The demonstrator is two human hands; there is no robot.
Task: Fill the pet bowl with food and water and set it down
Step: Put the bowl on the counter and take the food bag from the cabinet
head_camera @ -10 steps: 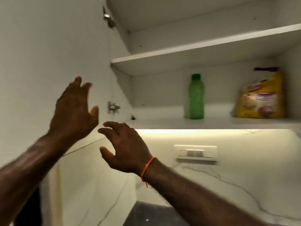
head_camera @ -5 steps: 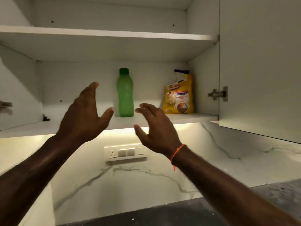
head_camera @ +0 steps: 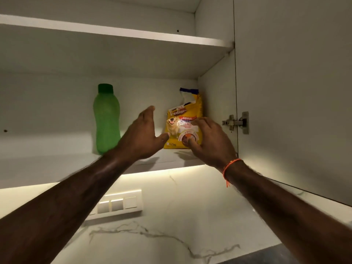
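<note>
I had both arms raised toward the open wall cabinet. My left hand [head_camera: 142,137] was spread, fingers straight and together, thumb pointing right, and it held nothing. It hovered in front of the lower shelf [head_camera: 57,164], between the green bottle [head_camera: 106,119] and the yellow pet food bag [head_camera: 183,121]. My right hand [head_camera: 210,141] was just in front of the bag's right half, fingers loosely curved and thumb reaching across the bag's lower front; whether the fingers actually touched the bag I could not tell, and they were not clamped round it.

The bag stood upright at the right end of the lower shelf, close against the cabinet's right side wall, its top crumpled and folded (a dog's face showed on the front). The bottle, with its darker green cap on, stood upright further left on the same shelf, well apart from the bag.

An orange thread bracelet [head_camera: 229,165] circled my right wrist. The cabinet door [head_camera: 295,92] hung open on the right, its metal hinge [head_camera: 237,122] showing. A lit strip glowed under the cabinet above a white switch plate [head_camera: 118,205] on the marble-patterned wall [head_camera: 171,235].
</note>
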